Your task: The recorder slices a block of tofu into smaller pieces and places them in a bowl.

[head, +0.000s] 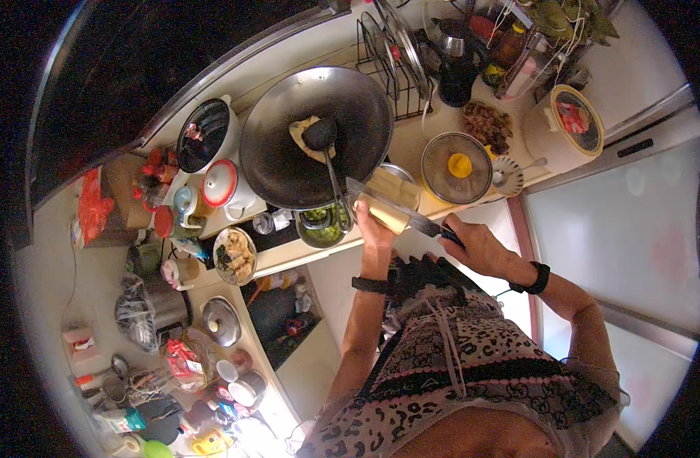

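Observation:
My left hand [374, 229] holds a pale yellow block of food [389, 217], perhaps tofu, on its palm and fingers. In my right hand [479, 246] is the dark handle of a kitchen knife [421, 223]. Its broad blade slants across the top of the block; how deep the edge sits cannot be told. Just beyond the blade are paler block pieces [394, 186] over a metal bowl [398, 170]. Left of my hands is a large wok [270, 166], with a ladle [318, 134] resting in it on a flat pale food piece [298, 133].
A bowl of green vegetables [321, 236] stands before the wok. Nearby are a plate of food [234, 256], a red-rimmed lidded pot [218, 182] and a glass-lidded pan [457, 169]. A lid rack [410, 97] stands behind. The refrigerator [619, 212] is at right.

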A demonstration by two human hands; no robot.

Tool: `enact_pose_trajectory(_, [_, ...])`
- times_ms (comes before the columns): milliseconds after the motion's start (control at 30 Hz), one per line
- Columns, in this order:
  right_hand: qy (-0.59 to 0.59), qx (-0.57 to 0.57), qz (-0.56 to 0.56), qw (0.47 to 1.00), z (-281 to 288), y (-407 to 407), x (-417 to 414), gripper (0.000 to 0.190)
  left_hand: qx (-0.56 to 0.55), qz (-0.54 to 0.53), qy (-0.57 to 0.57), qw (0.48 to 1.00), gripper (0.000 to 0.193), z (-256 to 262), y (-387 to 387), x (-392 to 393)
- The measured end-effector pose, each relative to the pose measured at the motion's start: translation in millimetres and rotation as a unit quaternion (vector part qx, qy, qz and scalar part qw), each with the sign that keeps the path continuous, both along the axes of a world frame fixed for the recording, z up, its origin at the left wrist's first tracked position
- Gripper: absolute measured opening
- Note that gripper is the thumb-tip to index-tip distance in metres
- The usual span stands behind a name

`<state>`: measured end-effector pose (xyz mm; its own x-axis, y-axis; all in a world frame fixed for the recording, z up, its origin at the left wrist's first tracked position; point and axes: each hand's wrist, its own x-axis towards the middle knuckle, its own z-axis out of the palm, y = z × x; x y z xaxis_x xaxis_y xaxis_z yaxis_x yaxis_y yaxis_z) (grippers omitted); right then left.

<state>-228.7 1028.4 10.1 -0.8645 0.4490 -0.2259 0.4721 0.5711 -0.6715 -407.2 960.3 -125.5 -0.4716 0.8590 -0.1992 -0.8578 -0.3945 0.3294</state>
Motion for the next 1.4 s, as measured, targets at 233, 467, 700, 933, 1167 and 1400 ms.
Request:
enact_pose_trajectory(233, [-0.006,-0.013,-0.002,1.0,2,2,0,0.027,-0.067,-0.001,-0.009,0.998,0.069,2,-1,1])
enact_pose_trajectory(467, [0.031,-0.04,-0.063,0.997,23,1,1,0.026,-0.063,0.035,-0.022,0.997,0.064,-17,-4,-2])
enact_pose_trajectory(700, [0.13,-0.265,-0.199,0.935,26,27,19,0.036,-0.007,0.021,-0.07,0.997,0.08,-11,-10,-2])
enact_pose_trajectory(933, [0.061,-0.449,-0.226,0.862,5,40,37,0.021,0.1,-0.071,-0.088,0.989,0.092,19,1,-5])
enact_pose_trajectory(1167, [0.049,-0.537,-0.229,0.811,2,39,34,0.021,0.023,-0.012,-0.045,0.999,0.092,-39,-5,-18])
enact_pose_trajectory(1400, [0.03,-0.522,-0.222,0.823,6,37,30,0.025,0.006,-0.005,-0.032,0.999,0.09,-43,-3,-19])
